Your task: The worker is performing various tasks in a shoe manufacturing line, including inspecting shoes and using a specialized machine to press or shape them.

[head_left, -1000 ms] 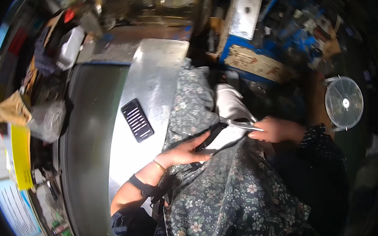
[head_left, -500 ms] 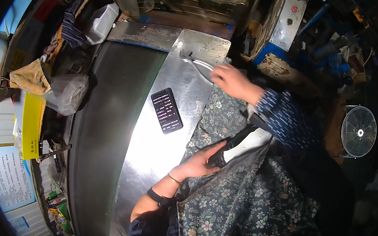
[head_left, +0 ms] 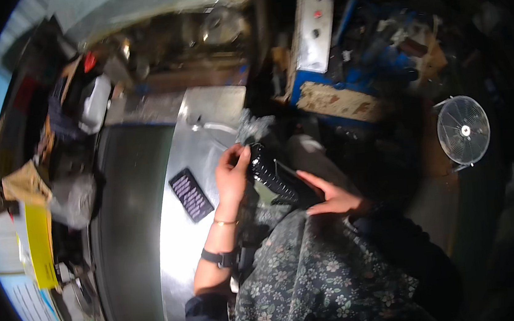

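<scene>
My left forearm (head_left: pixel 212 278) rises from the near side, bare beyond its dark sleeve (head_left: pixel 207 320), and leans a little to the right as it goes far. At its end I hold my left hand (head_left: pixel 229 178) upright, the left thumb (head_left: pixel 245 157) raised along its right side and the fingers curled over, their tips drawn close to it in a pinch. My right hand (head_left: pixel 338 200) comes in from the right, nearer than the left one, its fingers stretched left and far, while the right thumb (head_left: pixel 318 208) lies spread apart from them on the near side. My right arm (head_left: pixel 393 226) is lost in shadow.
</scene>
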Demonstrator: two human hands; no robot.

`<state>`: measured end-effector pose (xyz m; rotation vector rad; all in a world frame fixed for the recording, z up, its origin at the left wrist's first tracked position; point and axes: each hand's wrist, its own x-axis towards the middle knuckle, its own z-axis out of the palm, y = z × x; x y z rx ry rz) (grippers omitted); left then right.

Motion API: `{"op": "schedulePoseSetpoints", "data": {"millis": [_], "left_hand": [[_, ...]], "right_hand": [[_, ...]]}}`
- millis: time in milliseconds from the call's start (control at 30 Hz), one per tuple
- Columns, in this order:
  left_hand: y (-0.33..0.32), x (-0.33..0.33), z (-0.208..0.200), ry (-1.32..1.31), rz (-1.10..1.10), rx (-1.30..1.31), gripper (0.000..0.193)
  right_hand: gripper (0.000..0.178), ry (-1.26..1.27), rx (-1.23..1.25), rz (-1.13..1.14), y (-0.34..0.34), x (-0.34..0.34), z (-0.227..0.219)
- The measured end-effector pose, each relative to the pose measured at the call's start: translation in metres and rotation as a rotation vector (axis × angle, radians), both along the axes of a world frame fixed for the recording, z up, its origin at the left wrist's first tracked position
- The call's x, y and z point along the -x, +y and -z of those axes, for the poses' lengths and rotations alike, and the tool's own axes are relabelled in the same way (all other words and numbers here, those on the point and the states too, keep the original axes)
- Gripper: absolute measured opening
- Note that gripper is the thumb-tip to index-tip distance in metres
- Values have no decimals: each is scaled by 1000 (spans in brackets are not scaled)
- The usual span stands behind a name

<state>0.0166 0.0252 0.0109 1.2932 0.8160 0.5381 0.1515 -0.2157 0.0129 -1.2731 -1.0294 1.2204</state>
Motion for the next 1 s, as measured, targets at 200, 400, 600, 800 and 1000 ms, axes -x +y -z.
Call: {"op": "schedulePoseSetpoints", "data": {"millis": [200, 400, 600, 800, 1000], "left_hand": [[-27, 2, -14, -296, 19, -57, 33], [-65, 64, 34, 102, 623, -1210, 38], [-68, 65, 63, 244, 506, -1225, 25], [-70, 59, 57, 232, 479, -1244, 23], [-70, 55, 64, 196, 456, -1292, 24]], "right_hand": [[72, 407, 8, 375, -39, -40, -59], [74, -634, -183, 992, -74, -194, -137], [67, -1170, 139, 1455, -73, -345, -176], [63, -1185, 300, 1387, -63, -394, -184], [67, -1633, 599, 1252, -40, -389, -176]]}}
